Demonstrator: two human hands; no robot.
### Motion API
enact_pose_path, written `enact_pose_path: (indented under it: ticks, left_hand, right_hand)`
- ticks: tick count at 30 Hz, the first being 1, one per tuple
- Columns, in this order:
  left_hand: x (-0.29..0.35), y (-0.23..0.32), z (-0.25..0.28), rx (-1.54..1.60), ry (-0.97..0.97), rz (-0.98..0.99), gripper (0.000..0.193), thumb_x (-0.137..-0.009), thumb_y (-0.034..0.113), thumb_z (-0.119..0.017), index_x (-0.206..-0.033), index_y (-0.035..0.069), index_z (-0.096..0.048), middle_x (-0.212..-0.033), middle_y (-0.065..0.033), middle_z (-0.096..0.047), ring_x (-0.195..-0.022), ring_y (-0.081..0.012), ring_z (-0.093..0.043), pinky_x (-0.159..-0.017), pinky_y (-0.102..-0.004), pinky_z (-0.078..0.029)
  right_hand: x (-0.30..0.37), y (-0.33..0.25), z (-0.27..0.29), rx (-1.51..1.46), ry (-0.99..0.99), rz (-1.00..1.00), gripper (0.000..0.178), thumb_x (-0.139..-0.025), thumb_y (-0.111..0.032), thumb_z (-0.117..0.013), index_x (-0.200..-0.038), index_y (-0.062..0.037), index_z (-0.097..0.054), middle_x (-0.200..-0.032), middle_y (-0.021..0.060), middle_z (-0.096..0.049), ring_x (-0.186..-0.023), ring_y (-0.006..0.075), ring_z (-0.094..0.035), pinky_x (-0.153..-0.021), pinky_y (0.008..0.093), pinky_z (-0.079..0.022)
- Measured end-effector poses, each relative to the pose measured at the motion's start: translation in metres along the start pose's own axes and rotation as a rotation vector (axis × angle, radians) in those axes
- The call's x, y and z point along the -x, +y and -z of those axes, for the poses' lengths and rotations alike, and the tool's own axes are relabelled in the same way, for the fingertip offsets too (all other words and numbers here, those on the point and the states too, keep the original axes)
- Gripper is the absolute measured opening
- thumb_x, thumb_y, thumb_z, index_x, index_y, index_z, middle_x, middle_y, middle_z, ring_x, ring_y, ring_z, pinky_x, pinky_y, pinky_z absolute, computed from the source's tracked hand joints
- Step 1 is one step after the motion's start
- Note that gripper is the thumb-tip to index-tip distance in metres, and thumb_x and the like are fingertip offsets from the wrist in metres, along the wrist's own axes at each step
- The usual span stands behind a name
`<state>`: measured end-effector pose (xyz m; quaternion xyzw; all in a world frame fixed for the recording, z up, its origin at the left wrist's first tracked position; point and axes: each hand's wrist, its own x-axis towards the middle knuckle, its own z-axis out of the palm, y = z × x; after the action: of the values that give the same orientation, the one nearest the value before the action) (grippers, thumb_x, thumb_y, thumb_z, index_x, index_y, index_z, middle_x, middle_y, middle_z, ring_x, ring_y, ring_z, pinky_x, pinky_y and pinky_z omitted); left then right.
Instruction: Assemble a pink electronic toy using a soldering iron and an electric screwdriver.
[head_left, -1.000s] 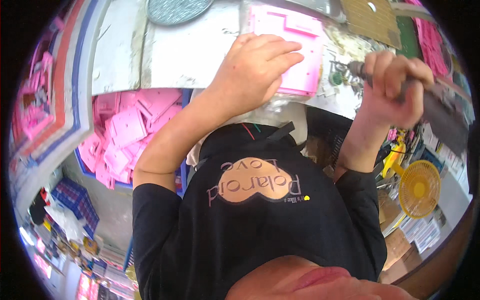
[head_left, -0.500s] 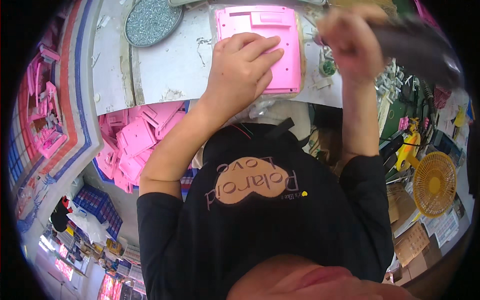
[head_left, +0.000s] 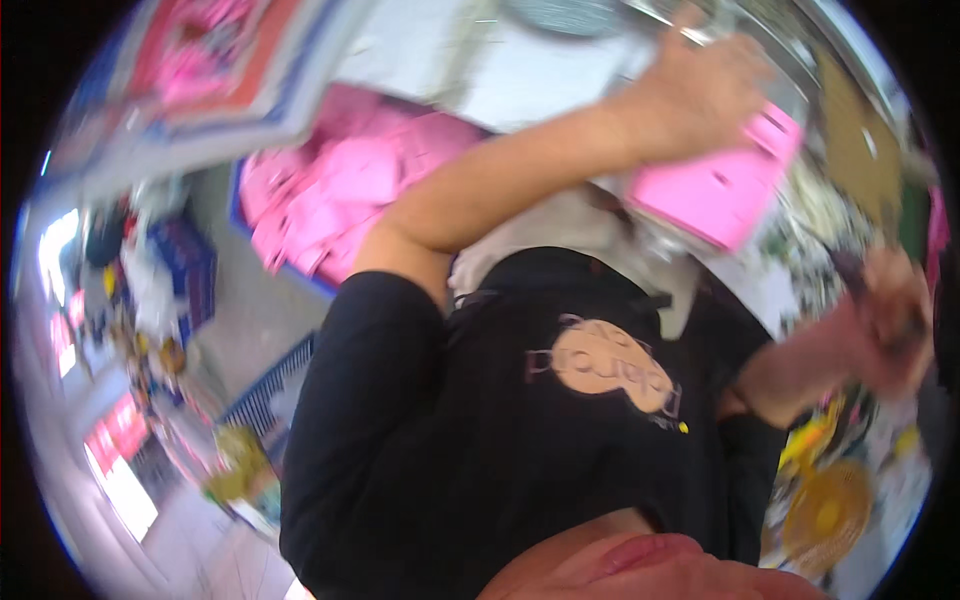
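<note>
We see the left hand (head_left: 700, 95) closed on the pink panel (head_left: 715, 190) (blurred), the right hand (head_left: 890, 320) gripping a dark tool (head_left: 850, 270) beyond it.

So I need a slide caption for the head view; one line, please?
Blurred head view: left hand grips a pink plastic panel above the workbench, right hand holds a dark tool.

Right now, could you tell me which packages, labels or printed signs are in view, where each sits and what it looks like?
Printed emblem: on the chest of the black shirt, a rounded tan patch with dark lettering.
Pink flat packs: heaped in a blue-rimmed bin left of the bench, blurred.
Pink moulded panel: rectangular, under the left hand; no label visible.
No screens in view.
</note>
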<state>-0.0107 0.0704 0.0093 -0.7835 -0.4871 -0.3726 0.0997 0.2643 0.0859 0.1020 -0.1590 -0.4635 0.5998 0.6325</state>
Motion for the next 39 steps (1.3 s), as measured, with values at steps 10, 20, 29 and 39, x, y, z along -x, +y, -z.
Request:
enact_pose_path:
  ticks: [10, 20, 29, 39]
  left_hand:
    - [0.37, -0.051, 0.21, -0.333, 0.146, 1.231, 0.039, -0.092, 0.024, -0.074, -0.118, -0.002, -0.059, -0.119, -0.0216, -0.064, -0.113, -0.0345, -0.063, -0.096, -0.0427, -0.049]
    - [0.63, -0.21, 0.285, -1.209, -0.01, 1.693, 0.06, -0.093, 0.053, -0.064, -0.113, -0.004, -0.068, -0.099, -0.0284, -0.07, -0.096, -0.0453, -0.068, -0.086, -0.0514, -0.053]
    - [0.135, -0.104, 0.206, 0.456, -0.593, 0.981, 0.028, -0.09, 0.03, -0.074, -0.104, 0.005, -0.076, -0.089, -0.009, -0.074, -0.08, -0.0208, -0.068, -0.076, -0.0348, -0.053]
    - [0.044, -0.487, 0.221, -0.887, 0.582, 0.607, 0.025, -0.084, 0.03, -0.071, -0.087, 0.005, -0.075, -0.082, -0.0163, -0.073, -0.082, -0.0382, -0.069, -0.078, -0.0494, -0.055]
  right_hand:
    - [-0.026, -0.001, 0.018, -0.013, -0.415, -0.113, 0.033, -0.095, -0.03, -0.056, -0.118, -0.0095, -0.066, -0.065, -0.0069, -0.046, -0.063, 0.01, -0.047, -0.076, 0.0322, -0.038]
    - [-0.038, 0.041, -0.02, 0.053, -0.502, -0.085, 0.03, -0.102, -0.028, -0.055, -0.121, -0.0061, -0.057, -0.065, -0.0052, -0.045, -0.057, 0.0093, -0.044, -0.065, 0.0312, -0.037]
    - [-0.024, 0.017, 0.004, 0.381, -0.199, -0.117, 0.06, -0.097, -0.031, -0.068, -0.142, 0.0031, -0.045, -0.083, 0.0036, -0.052, -0.074, 0.0138, -0.05, -0.074, 0.0315, -0.041]
    - [-0.001, -0.013, 0.03, 0.696, 0.06, -0.052, 0.076, -0.096, -0.02, -0.064, -0.158, 0.0022, -0.025, -0.121, 0.0152, -0.058, -0.109, 0.0254, -0.056, -0.104, 0.0431, -0.041]
